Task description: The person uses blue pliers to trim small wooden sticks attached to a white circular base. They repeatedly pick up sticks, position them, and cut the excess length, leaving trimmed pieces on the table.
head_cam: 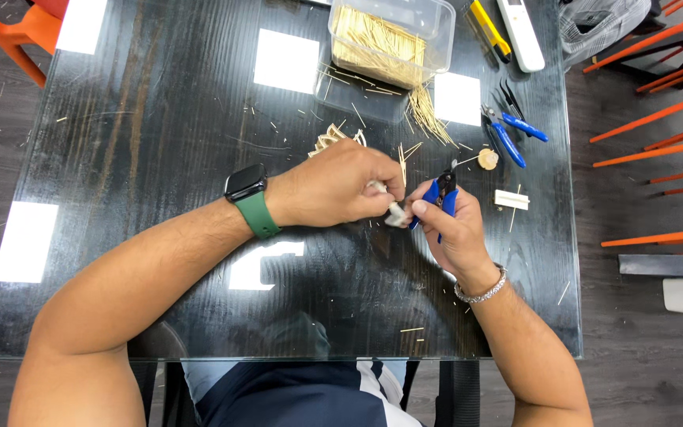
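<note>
A small white piece (395, 215) sits pinched between the fingertips of the left hand (333, 190) and the thumb of the right hand (452, 229) — pale, stubby, its shape mostly hidden by the fingers. The cutters (441, 194) lie in the right hand's grip: blue handles wrapped by the palm and fingers, dark metal head pointing up and away from the wrist, just beside the white piece — whether the blades touch it cannot be told. A thin stick (402, 164) stands up just behind the left fingertips.

Blue-handled cutters (440, 195), green watch strap (258, 214), orange chairs (666, 95), black glossy table (160, 126).
</note>
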